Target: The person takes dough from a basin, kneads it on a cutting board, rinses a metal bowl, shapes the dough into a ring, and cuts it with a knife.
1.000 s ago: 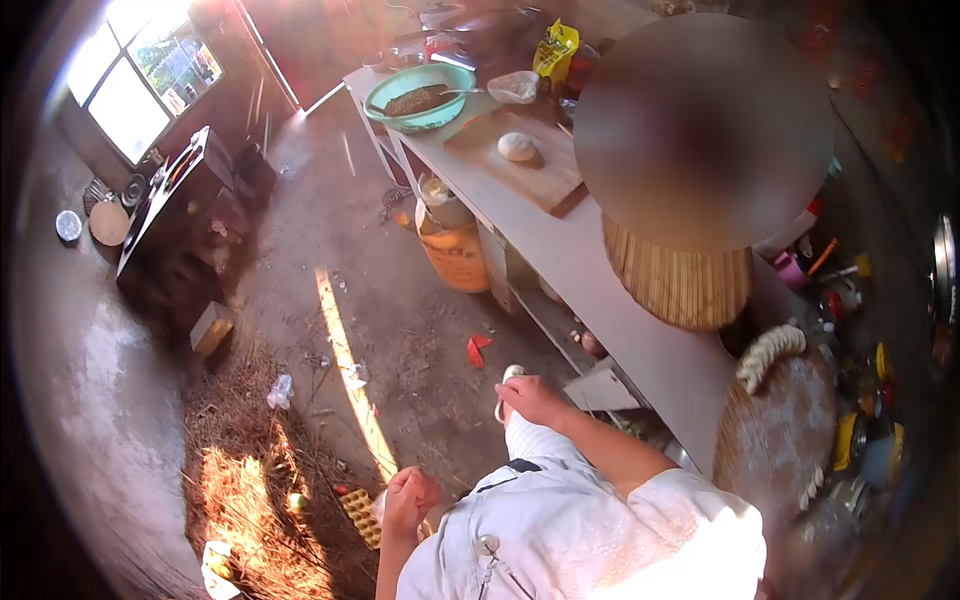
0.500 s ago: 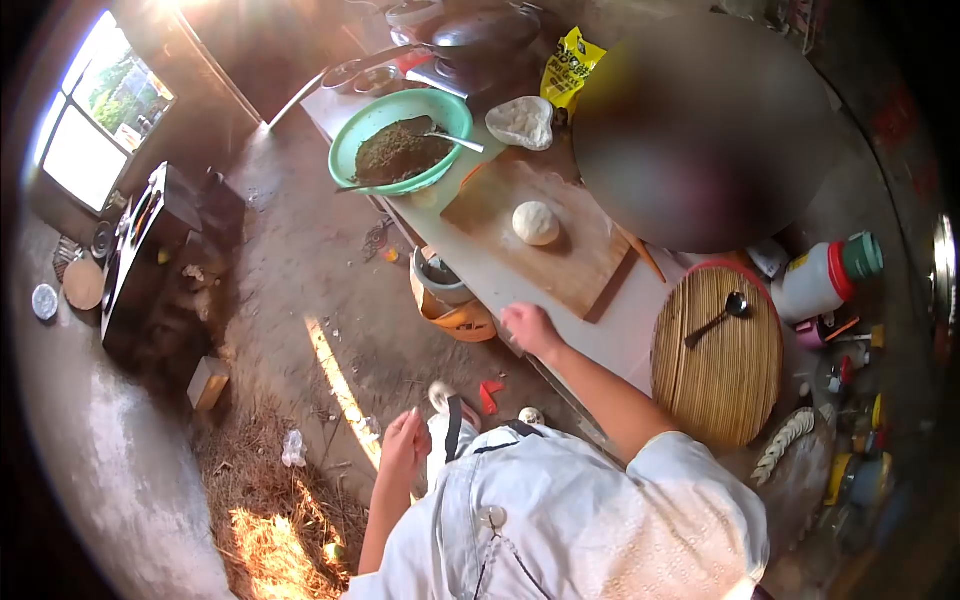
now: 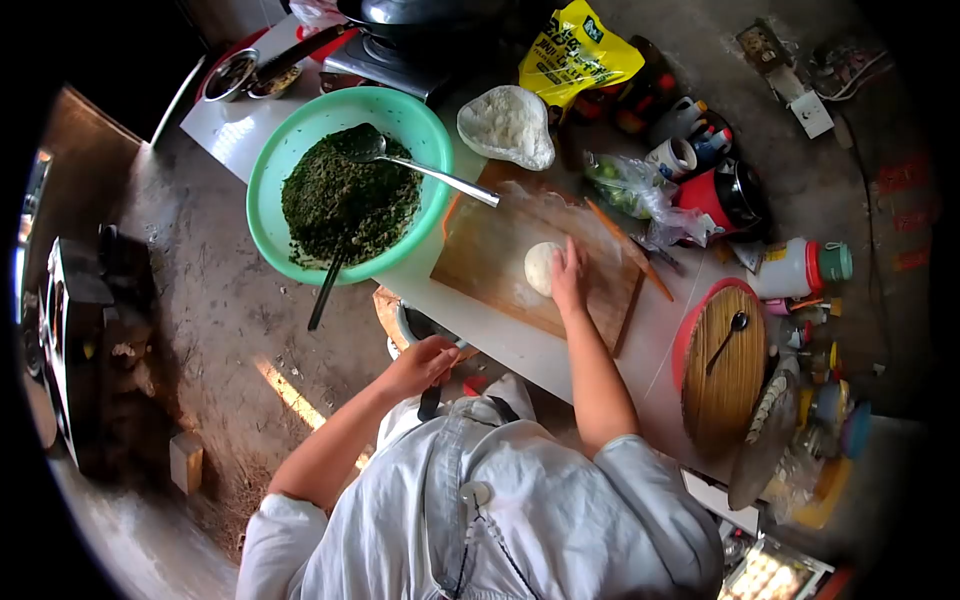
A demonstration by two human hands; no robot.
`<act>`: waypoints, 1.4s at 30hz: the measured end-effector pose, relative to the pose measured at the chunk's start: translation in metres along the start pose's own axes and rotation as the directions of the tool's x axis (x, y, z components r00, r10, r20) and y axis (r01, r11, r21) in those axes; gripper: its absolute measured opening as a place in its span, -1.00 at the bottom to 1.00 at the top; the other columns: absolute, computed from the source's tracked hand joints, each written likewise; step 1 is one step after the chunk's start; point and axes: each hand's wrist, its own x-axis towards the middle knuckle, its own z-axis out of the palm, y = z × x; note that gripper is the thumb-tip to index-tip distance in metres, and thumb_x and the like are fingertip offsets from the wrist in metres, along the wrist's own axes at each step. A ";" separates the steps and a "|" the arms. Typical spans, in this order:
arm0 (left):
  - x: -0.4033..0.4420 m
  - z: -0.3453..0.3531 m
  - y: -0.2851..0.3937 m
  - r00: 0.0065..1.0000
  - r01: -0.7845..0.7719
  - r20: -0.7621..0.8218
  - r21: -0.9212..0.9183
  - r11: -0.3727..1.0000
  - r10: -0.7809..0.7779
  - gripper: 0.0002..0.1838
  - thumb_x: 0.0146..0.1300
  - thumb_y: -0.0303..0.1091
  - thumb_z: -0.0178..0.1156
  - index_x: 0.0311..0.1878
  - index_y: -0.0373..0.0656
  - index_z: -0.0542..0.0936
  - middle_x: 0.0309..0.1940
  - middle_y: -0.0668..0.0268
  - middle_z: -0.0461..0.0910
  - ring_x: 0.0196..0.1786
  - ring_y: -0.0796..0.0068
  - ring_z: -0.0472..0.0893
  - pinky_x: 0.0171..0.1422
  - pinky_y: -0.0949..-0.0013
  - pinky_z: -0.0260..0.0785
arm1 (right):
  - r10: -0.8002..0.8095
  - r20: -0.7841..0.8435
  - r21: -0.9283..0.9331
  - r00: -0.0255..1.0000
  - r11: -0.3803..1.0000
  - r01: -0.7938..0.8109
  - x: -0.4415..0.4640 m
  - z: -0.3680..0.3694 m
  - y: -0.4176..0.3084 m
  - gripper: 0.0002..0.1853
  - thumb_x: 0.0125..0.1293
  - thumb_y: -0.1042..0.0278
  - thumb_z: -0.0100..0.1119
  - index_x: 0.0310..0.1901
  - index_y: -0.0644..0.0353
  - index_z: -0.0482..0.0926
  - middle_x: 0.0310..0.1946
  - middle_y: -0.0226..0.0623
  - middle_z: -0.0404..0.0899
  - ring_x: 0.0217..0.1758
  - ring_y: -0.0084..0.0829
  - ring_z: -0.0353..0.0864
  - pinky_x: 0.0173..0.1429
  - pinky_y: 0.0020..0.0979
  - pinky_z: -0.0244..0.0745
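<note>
A round ball of white dough sits on the wooden board. My right hand has its fingers stretched out against the right side of the dough. In front of my body, off the table edge, my left hand is loosely closed, with nothing visible in it. Left of the board stands a green bowl of chopped dark green filling, with a metal spoon and a dark-handled utensil in it. A rolling pin lies along the board's far right side.
Behind the board are a white bowl of flour and a yellow bag. A plastic bag of green vegetables lies beyond the rolling pin. To the right, a black spoon rests on a round slatted lid. A pan stands at the back.
My right hand has moved from the table's front edge onto the dough, its fingers opening out. My left hand has come up closer to the table. The view has shifted nearer the table.
</note>
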 end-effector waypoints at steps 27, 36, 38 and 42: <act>0.102 0.020 -0.022 0.946 -0.029 -0.324 -0.054 0.998 0.010 -0.65 0.28 -0.24 0.03 -0.03 -0.34 0.43 -0.25 0.22 0.54 -0.24 0.49 0.52 -0.12 0.43 0.37 | -0.239 0.489 -0.069 0.839 0.948 0.310 0.246 0.043 -0.152 -0.65 -0.11 0.22 0.27 -0.22 0.13 0.58 -0.19 -0.11 0.56 -0.09 -0.14 0.52 0.01 -0.26 0.41; 0.103 0.001 -0.016 0.944 0.004 -0.326 -0.144 0.990 -0.051 -0.62 0.29 -0.17 0.02 -0.07 -0.35 0.44 -0.36 0.23 0.54 -0.27 0.47 0.52 -0.14 0.41 0.38 | 0.069 0.489 0.105 0.870 0.985 -0.137 0.266 0.040 -0.132 -0.70 -0.06 0.44 0.25 -0.21 0.27 0.59 -0.47 -0.09 0.59 -0.55 -0.32 0.59 -0.38 -0.36 0.50; 0.111 -0.002 -0.009 0.942 -0.011 -0.335 -0.116 0.993 -0.028 -0.67 0.30 -0.21 0.01 -0.12 -0.35 0.45 -0.39 0.28 0.52 -0.30 0.53 0.49 -0.17 0.45 0.36 | 0.108 0.504 0.258 0.857 0.928 -0.269 0.275 0.028 -0.129 -0.63 0.00 0.47 0.26 -0.11 0.41 0.51 -0.54 -0.19 0.56 -0.67 -0.51 0.50 -0.60 -0.51 0.42; 0.125 0.000 -0.003 0.940 -0.124 -0.331 -0.112 0.986 0.081 -0.69 0.30 -0.22 0.02 -0.17 -0.36 0.45 -0.42 0.30 0.49 -0.32 0.56 0.48 -0.18 0.47 0.35 | 0.038 0.555 0.454 0.831 0.823 -0.341 0.255 -0.034 -0.138 -0.66 0.05 0.43 0.26 -0.13 0.40 0.49 -0.54 -0.38 0.51 -0.64 -0.66 0.40 -0.59 -0.63 0.34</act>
